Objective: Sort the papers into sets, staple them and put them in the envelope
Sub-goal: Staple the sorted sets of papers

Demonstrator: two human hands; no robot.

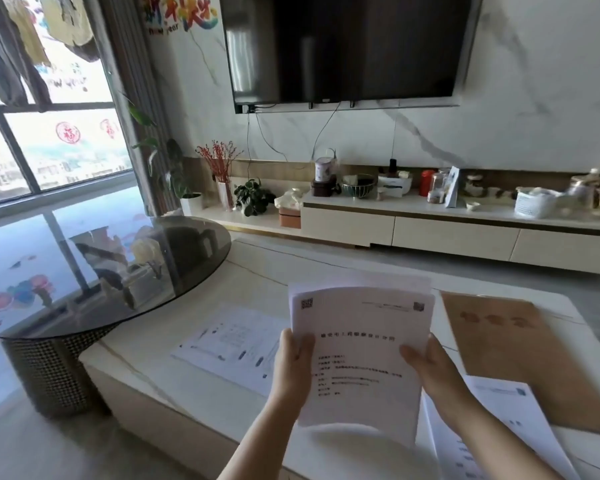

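Note:
I hold a thin stack of white printed papers (359,344) upright above the white table (146,344). My left hand (293,362) grips its left edge and my right hand (426,365) grips its right edge. One printed sheet (232,341) lies flat on the table to the left of the stack. More printed sheets (499,427) lie at the lower right, partly under my right forearm. A brown paper envelope (520,355) lies flat on the table to the right, its corner overlapping those sheets. No stapler is in view.
A round dark glass side table (94,271) overlaps the white table's left corner. Beyond the table stands a low TV cabinet (430,230) crowded with jars, bowls and plants, under a wall-mounted TV (343,46). A large window is at the left.

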